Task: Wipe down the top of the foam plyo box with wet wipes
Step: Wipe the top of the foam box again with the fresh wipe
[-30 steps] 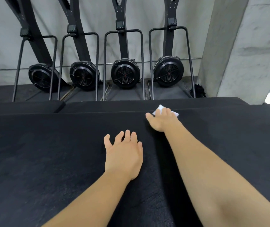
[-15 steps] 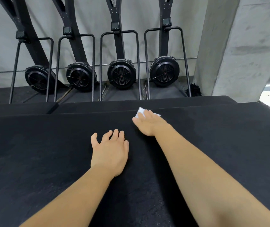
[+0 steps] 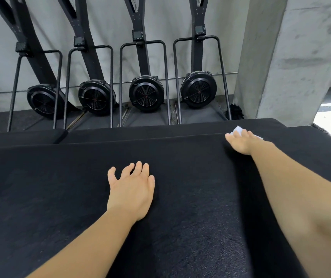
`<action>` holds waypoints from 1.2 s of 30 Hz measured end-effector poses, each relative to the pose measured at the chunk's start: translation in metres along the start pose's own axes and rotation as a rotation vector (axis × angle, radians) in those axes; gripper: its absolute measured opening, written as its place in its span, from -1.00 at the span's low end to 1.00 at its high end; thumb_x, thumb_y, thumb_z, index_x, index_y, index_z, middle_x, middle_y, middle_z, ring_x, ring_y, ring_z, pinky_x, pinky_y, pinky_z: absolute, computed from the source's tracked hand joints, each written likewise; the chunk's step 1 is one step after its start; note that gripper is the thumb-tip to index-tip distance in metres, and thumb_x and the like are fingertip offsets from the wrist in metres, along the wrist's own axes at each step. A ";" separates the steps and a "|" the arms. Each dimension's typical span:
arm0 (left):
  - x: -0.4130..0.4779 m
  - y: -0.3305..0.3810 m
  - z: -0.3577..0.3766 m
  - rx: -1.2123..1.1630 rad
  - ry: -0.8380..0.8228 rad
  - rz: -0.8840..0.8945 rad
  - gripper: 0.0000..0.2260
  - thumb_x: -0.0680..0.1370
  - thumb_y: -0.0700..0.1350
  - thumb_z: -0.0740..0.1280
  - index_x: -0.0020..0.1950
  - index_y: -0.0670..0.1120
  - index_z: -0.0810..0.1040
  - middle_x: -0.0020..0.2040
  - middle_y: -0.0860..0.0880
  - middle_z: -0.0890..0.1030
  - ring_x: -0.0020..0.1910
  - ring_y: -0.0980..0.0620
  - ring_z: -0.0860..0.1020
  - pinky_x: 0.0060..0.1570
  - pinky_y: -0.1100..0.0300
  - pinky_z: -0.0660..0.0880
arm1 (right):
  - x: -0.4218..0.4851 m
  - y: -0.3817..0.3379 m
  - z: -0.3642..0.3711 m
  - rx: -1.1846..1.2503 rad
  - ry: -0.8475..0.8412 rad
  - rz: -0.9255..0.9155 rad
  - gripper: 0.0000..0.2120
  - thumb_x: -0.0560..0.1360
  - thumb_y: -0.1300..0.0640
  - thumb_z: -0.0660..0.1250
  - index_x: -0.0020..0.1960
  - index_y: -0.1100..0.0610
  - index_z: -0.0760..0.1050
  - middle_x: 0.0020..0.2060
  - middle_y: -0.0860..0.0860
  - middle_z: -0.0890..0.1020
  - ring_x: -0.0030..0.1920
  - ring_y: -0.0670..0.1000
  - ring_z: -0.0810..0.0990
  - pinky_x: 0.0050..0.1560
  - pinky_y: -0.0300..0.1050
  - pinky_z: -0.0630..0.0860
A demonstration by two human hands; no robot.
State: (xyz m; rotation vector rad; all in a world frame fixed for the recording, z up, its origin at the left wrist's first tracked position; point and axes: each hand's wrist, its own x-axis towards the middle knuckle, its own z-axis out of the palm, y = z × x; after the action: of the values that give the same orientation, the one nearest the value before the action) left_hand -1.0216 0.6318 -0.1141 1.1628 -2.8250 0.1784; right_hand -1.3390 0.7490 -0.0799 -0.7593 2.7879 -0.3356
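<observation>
- Head view: the wet wipe is pressed under the flat right hand at the far edge of the foam plyo box. It has been swept rightward, so the far strip is judged nearly covered.
- The left hand is kept flat on the middle of the top, with the fingers spread.
- No writing can be read.

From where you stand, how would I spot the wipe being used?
Start at the big black foam box filling the foreground. At its far edge, toward the right, the right hand presses on a wipe. It is the only white thing on the black top.
</observation>
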 end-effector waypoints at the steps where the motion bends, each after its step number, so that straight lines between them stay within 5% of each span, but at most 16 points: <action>1: 0.000 0.000 0.000 0.007 0.003 0.003 -0.53 0.66 0.06 -0.19 0.58 0.02 0.03 0.58 0.08 0.09 0.55 0.01 0.07 0.43 -0.20 -0.18 | -0.003 -0.003 0.002 -0.007 -0.006 0.007 -0.46 0.63 -0.13 -0.07 0.47 0.17 0.25 0.43 0.17 0.30 0.45 0.18 0.22 0.44 0.18 0.18; 4: 0.000 0.000 0.000 0.013 0.009 0.006 -0.53 0.67 0.06 -0.18 0.57 0.01 0.04 0.57 0.07 0.10 0.54 0.01 0.09 0.43 -0.22 -0.15 | -0.020 -0.021 0.014 -0.042 0.001 -0.042 -0.32 0.63 -0.23 -0.08 0.59 0.17 0.07 0.52 0.16 0.20 0.51 0.15 0.13 0.46 0.10 0.10; 12: -0.001 0.001 -0.003 -0.007 0.015 0.008 -0.55 0.67 0.05 -0.17 0.54 0.01 0.12 0.54 0.08 0.18 0.53 0.01 0.13 0.42 -0.21 -0.16 | -0.085 -0.073 0.051 -0.067 0.021 -0.224 -0.27 0.60 -0.29 -0.08 0.55 0.21 0.14 0.46 0.15 0.23 0.48 0.14 0.13 0.49 0.03 0.08; 17: -0.001 0.001 -0.002 -0.004 0.011 0.001 -0.55 0.67 0.05 -0.17 0.54 0.01 0.12 0.55 0.08 0.17 0.53 0.00 0.11 0.42 -0.21 -0.17 | -0.114 -0.108 0.069 -0.194 -0.026 -0.409 -0.21 0.61 -0.32 -0.18 0.61 0.24 -0.02 0.58 0.22 -0.01 0.58 0.17 -0.15 0.56 0.11 -0.15; 21: 0.001 0.001 -0.002 0.003 0.006 -0.003 -0.54 0.66 0.04 -0.18 0.55 0.02 0.10 0.56 0.08 0.14 0.54 0.01 0.10 0.42 -0.19 -0.16 | -0.110 -0.102 0.067 -0.127 -0.120 -0.515 -0.36 0.65 -0.25 -0.17 0.63 0.04 -0.13 0.60 0.11 -0.19 0.59 0.10 -0.22 0.56 0.06 -0.17; 25: 0.001 0.001 -0.001 0.002 0.006 -0.012 -0.55 0.67 0.05 -0.18 0.55 0.03 0.10 0.57 0.09 0.14 0.54 0.02 0.11 0.42 -0.18 -0.16 | -0.089 -0.074 0.049 -0.031 -0.097 -0.449 -0.45 0.63 -0.19 -0.12 0.56 -0.01 0.10 0.56 0.04 0.10 0.55 0.10 0.07 0.49 0.08 0.03; 28: 0.001 0.000 -0.001 0.012 0.004 -0.016 -0.55 0.67 0.06 -0.18 0.56 0.04 0.09 0.57 0.09 0.12 0.54 0.03 0.10 0.43 -0.18 -0.16 | -0.069 -0.039 0.031 0.062 -0.001 -0.329 -0.57 0.59 -0.14 -0.03 0.28 0.10 0.34 0.23 0.05 0.41 0.32 0.15 0.36 0.35 0.11 0.25; 34: 0.001 0.000 -0.001 0.019 0.002 -0.018 -0.54 0.67 0.06 -0.18 0.57 0.05 0.08 0.58 0.09 0.11 0.54 0.04 0.10 0.44 -0.18 -0.16 | -0.043 0.021 0.005 0.039 0.002 -0.133 -0.66 0.59 -0.08 -0.06 0.12 0.15 0.28 0.14 0.10 0.35 0.24 0.17 0.35 0.36 0.20 0.27; 36: 0.001 0.000 -0.001 0.023 0.004 -0.017 -0.54 0.67 0.06 -0.18 0.57 0.05 0.08 0.57 0.10 0.12 0.54 0.04 0.10 0.44 -0.18 -0.15 | -0.044 0.023 0.004 0.026 -0.013 -0.081 -0.57 0.61 -0.07 -0.08 0.29 0.18 0.29 0.25 0.14 0.34 0.31 0.17 0.30 0.42 0.18 0.21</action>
State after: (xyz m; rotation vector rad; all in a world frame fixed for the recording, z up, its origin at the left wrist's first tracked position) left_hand -1.0222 0.6317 -0.1130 1.1893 -2.8163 0.2124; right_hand -1.3120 0.7903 -0.0833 -0.8672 2.7402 -0.3797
